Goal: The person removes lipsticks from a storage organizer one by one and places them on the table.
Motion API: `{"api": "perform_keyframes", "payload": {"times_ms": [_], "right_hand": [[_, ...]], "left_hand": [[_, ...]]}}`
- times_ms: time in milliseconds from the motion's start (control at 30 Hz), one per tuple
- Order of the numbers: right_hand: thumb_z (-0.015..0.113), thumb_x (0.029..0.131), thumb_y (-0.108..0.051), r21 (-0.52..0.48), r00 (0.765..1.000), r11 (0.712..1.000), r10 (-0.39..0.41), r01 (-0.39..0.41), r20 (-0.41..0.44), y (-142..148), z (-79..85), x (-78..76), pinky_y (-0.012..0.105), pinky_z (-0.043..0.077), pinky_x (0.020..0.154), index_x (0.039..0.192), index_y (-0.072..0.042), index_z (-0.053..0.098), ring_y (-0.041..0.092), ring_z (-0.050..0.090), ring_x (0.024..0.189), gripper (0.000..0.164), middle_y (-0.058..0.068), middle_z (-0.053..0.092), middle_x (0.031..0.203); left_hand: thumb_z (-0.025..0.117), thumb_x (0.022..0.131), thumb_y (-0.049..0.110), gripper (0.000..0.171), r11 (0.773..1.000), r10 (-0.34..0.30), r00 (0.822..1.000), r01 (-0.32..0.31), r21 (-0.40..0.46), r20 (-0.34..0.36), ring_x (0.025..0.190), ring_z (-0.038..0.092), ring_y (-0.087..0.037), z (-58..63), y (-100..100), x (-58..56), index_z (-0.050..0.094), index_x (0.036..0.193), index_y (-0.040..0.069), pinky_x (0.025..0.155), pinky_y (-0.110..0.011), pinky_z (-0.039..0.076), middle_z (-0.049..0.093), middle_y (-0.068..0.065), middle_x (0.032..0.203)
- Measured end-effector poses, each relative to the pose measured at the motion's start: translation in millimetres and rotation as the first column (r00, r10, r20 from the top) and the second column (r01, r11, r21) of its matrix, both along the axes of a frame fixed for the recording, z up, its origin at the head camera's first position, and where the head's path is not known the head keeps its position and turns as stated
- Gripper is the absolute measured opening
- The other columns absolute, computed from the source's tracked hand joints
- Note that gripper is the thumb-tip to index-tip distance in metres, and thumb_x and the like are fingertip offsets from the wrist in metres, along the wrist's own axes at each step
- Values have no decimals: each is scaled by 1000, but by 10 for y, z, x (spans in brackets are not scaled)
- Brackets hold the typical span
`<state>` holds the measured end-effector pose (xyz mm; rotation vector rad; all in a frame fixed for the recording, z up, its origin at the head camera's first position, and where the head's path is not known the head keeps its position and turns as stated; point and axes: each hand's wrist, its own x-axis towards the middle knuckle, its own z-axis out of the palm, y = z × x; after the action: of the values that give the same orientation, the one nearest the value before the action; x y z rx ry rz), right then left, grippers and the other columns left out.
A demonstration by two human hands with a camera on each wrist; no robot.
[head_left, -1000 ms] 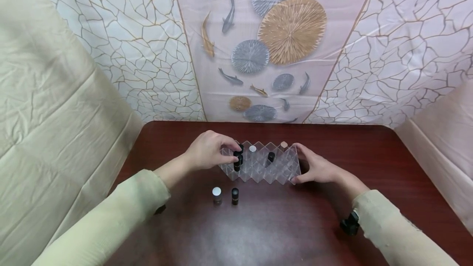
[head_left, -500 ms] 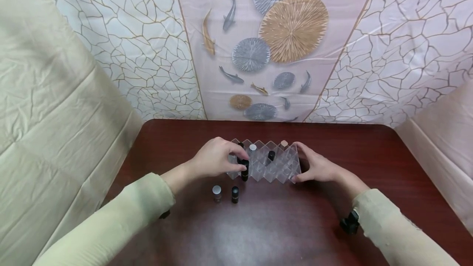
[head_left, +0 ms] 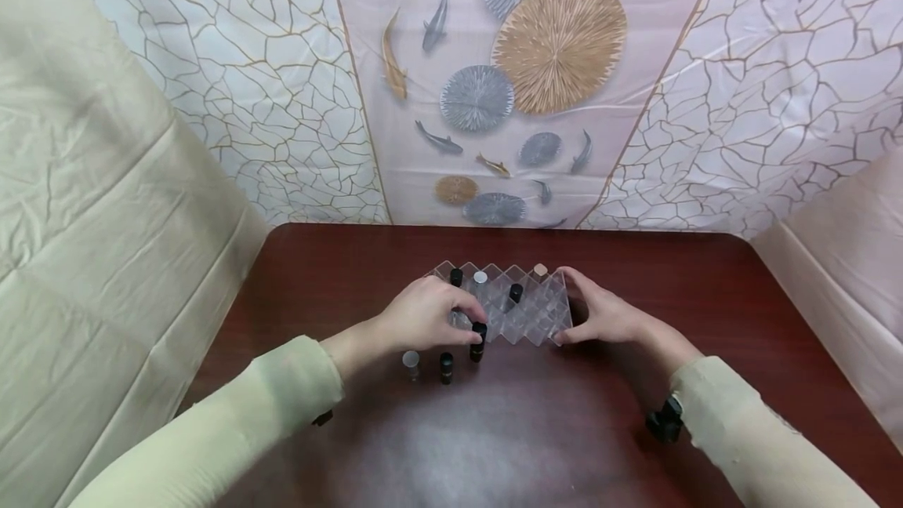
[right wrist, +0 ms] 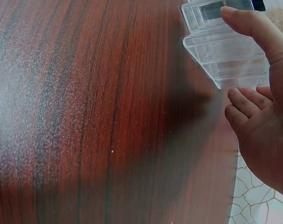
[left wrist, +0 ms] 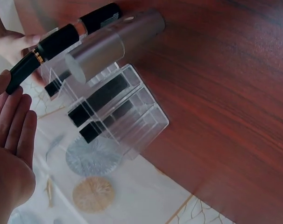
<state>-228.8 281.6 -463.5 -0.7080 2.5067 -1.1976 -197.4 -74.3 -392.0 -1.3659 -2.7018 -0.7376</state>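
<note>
My left hand [head_left: 426, 313] pinches a black lipstick tube [head_left: 477, 343] between thumb and fingertips, just in front of a clear lipstick organizer [head_left: 525, 328] with diamond-shaped slots. A gold band rings that tube [left wrist: 57, 42] in the left wrist view. At the organizer's right end, my right hand [head_left: 607, 316] grips it, thumb [right wrist: 244, 21] on the near side. Several tubes sit in the slots: a black one [head_left: 456, 277], a silver-topped one [head_left: 480, 277], a tilted black one [head_left: 516, 292] and a peach-topped one [head_left: 540, 270]. The left hand hides part of the organizer's left end.
On the dark red wooden table [head_left: 536, 429], a silver-topped tube [head_left: 411, 363] and a black tube [head_left: 446, 368] stand upright, close below the left hand. A patterned cloth [head_left: 494, 163] hangs behind the table's far edge. Beige cloth [head_left: 134, 179] rises on the left side.
My left hand has moved right and nearer to me with the black lipstick tube, from over the organizer's left end to in front of it. The right hand keeps its place on the organizer.
</note>
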Motion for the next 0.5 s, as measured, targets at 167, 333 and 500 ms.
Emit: {"api": "perform_keyframes", "payload": {"times_ms": [167, 333, 500], "right_hand": [[97, 77, -13, -6, 1000, 1000, 0, 0, 5, -3, 6, 6, 10, 27, 109, 154, 3, 31, 46, 47, 148, 103, 28, 56, 152], [97, 77, -12, -22, 1000, 1000, 8, -7, 9, -7, 10, 4, 9, 26, 109, 153, 3, 32, 46, 47, 148, 101, 28, 56, 151], [96, 78, -13, -15, 1000, 1000, 7, -7, 8, 2, 0, -2, 8, 26, 108, 153, 2, 31, 46, 47, 148, 101, 28, 55, 152]], "left_hand": [[90, 85, 29, 21, 1000, -9, 1000, 9, -20, 9, 93, 76, -7, -84, 20, 9, 84, 105, 24, 80, -29, 57, 81, 14, 98], [90, 86, 29, 22, 998, -27, 1000, 27, -51, 6, 92, 76, -7, -140, 32, 28, 84, 106, 23, 81, -31, 57, 81, 13, 100], [89, 86, 29, 21, 997, -27, 1000, 28, -70, 13, 92, 76, -7, -184, 46, 58, 84, 105, 22, 81, -31, 57, 81, 14, 100]]}}
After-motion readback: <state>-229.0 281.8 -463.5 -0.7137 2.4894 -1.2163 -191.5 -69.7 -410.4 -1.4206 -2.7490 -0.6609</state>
